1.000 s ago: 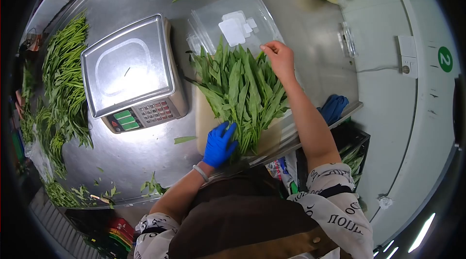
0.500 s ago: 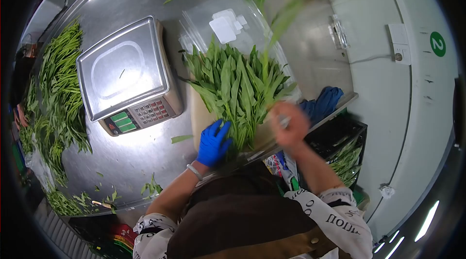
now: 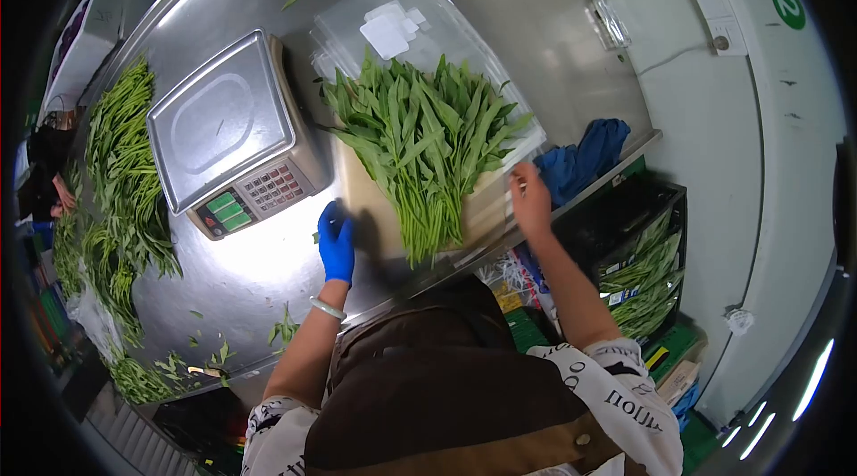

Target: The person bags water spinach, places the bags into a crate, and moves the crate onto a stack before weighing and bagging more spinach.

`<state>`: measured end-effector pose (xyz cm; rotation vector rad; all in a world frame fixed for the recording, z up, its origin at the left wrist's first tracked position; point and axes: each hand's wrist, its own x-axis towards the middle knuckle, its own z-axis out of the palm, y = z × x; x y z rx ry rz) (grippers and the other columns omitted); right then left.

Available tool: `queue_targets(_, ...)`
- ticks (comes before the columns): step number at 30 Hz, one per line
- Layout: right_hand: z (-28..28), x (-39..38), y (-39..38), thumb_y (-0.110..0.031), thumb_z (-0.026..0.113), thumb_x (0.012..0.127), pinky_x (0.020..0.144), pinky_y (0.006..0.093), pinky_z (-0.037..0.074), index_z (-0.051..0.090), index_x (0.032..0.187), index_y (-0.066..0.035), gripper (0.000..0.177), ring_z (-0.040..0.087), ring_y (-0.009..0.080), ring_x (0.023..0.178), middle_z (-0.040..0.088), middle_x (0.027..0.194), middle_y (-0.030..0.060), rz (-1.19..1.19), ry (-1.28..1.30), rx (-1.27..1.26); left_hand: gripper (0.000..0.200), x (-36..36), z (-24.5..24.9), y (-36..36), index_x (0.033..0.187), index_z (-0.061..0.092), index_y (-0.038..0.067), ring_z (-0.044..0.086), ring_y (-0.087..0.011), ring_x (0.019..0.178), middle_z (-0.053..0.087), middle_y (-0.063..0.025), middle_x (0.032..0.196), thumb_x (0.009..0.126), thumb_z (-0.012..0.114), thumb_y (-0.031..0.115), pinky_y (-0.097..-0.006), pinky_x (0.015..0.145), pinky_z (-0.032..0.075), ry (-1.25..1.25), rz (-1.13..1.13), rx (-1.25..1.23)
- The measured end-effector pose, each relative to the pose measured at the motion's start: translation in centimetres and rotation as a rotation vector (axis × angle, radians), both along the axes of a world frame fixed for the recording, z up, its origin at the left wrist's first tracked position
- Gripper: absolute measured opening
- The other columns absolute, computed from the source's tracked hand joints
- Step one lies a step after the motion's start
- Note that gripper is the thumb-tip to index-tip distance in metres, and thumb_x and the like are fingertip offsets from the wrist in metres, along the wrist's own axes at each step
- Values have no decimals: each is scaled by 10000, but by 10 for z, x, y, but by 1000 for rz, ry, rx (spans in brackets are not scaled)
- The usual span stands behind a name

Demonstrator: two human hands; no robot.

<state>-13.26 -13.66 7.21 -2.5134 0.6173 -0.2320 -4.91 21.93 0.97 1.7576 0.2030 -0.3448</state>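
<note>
A fanned bunch of long-leaved greens (image 3: 428, 132) lies on clear plastic bags (image 3: 437, 8) and a tan board (image 3: 366, 199), stems toward me. My left hand (image 3: 336, 242), in a blue glove, is left of the stems, apart from them. Its fingers are spread with a gap at the thumb, and a bit of green leaf (image 3: 316, 237) shows beside it, partly hidden. My bare right hand (image 3: 530, 199) hovers at the right side of the board, fingers loosely bent and apart, holding nothing I can see. White labels (image 3: 389, 33) lie on the bags.
A weighing scale (image 3: 223, 119) stands left of the greens. Heaped greens (image 3: 125, 155) line the table's far left. A blue cloth (image 3: 585, 159) lies at the right edge, above a black crate (image 3: 647, 253) of packed greens. A small knife (image 3: 205, 372) rests at the lower left.
My left hand has left the stems and moved left to the loose leaf. My right hand, blurred over the bunch's right side before, has moved slightly right. Greens blurred in the air above are gone.
</note>
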Motion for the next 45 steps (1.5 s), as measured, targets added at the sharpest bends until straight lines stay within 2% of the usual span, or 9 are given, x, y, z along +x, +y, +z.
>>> queue_targets(4,-59,-19,-40,-17,484,878,624,296,499,452,1074,-12,199,640,187,735,645,877,132,-186,113,741,403,9,12,-17,1275,501,81,566,-119,884,593,-46,1082,877,568,74,-255,739,467,247,3,-50)
queue_targets(8,-31,-19,-32,15,422,881,657,270,498,446,1039,-15,163,620,157,751,634,871,101,-55,12,835,273,19,24,-19,1148,607,95,558,-82,760,623,1,925,879,571,129,-224,620,436,427,-67,-105)
queue_targets(12,-41,-15,-30,79,390,854,683,256,465,459,1035,-40,227,602,128,801,618,879,76,87,98,408,216,22,17,-19,1062,655,76,517,-66,603,633,16,821,873,567,132,-209,504,395,434,-189,-66)
queue_targets(18,-29,-2,-26,89,461,809,682,288,459,488,1021,-44,252,591,183,746,592,846,70,70,185,734,309,35,33,-28,1175,616,62,526,-79,629,651,-13,888,889,552,159,-214,542,410,516,-271,-158)
queue_targets(21,13,0,-5,55,537,767,657,319,461,536,969,-51,228,563,223,748,578,821,51,317,-79,201,348,35,40,-29,1218,593,68,526,-89,593,662,-33,920,886,543,158,-202,532,409,507,-310,-173)
queue_targets(27,52,46,-8,-114,608,644,723,326,447,614,719,-108,76,515,202,871,556,806,7,820,15,-517,359,49,57,-40,1227,573,37,557,-85,591,679,-33,913,888,512,138,-206,526,428,308,-520,53)
queue_targets(31,118,76,77,-154,600,635,723,314,440,593,664,-119,47,514,186,852,542,774,-16,1164,-267,-479,354,54,108,-47,1159,580,25,631,-369,746,650,-221,915,831,500,132,-438,659,502,-422,-795,645)
queue_targets(38,54,42,172,-266,657,746,707,382,482,602,769,-83,192,616,271,823,624,788,59,822,276,-56,354,28,99,-14,1175,553,82,599,-269,706,605,-115,804,833,516,168,-392,615,484,-684,-1105,977)
queue_targets(45,22,4,189,-287,646,758,756,386,461,587,772,-84,212,596,254,873,620,819,53,587,117,-88,1021,-11,96,7,1441,233,54,334,-440,1263,290,-218,1439,656,754,448,-539,1012,290,-595,-1040,882)
